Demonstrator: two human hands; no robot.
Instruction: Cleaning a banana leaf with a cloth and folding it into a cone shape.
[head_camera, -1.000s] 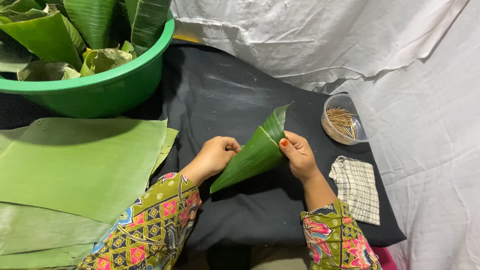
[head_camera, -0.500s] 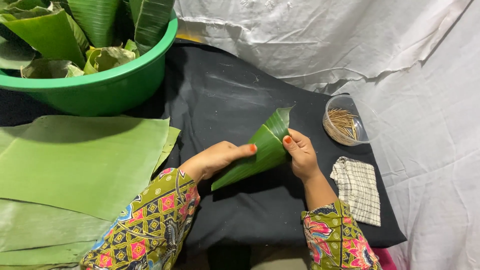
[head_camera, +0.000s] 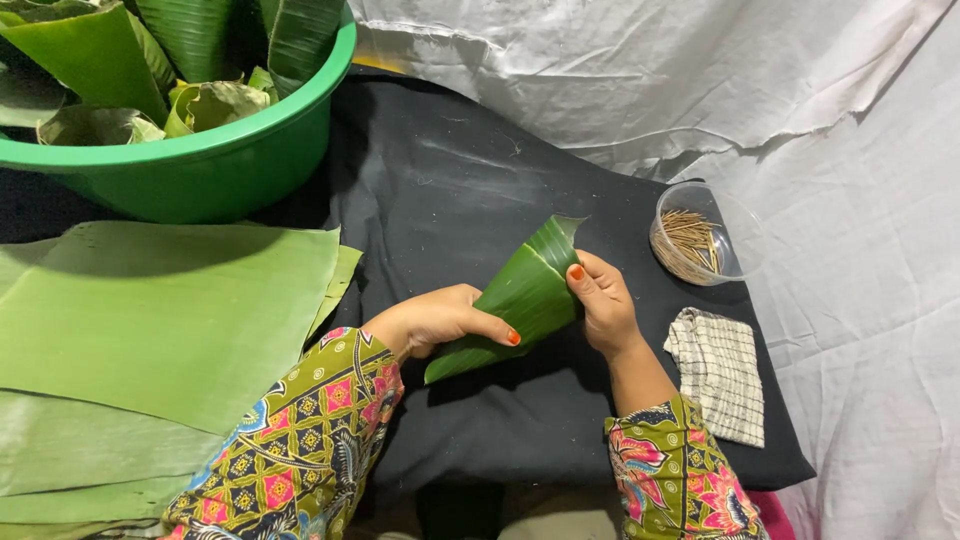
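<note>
Both my hands hold a banana leaf rolled into a cone (head_camera: 520, 295) above the black cloth (head_camera: 450, 180). My left hand (head_camera: 440, 320) grips the cone's narrow lower end, thumb across the leaf. At the wide upper end my right hand (head_camera: 605, 305) pinches the leaf edge between thumb and fingers. The cone points down to the left, with its open mouth up to the right.
A stack of flat banana leaves (head_camera: 160, 330) lies at the left. A green basin (head_camera: 210, 165) with folded leaves stands at the back left. A clear cup of wooden picks (head_camera: 695, 240) and a checked cloth (head_camera: 720, 370) sit at the right. White sheeting (head_camera: 800, 120) surrounds the black cloth.
My left hand has slid along the cone toward its middle, thumb now laid over the leaf. The cone has tilted slightly; my right hand stays at the wide end.
</note>
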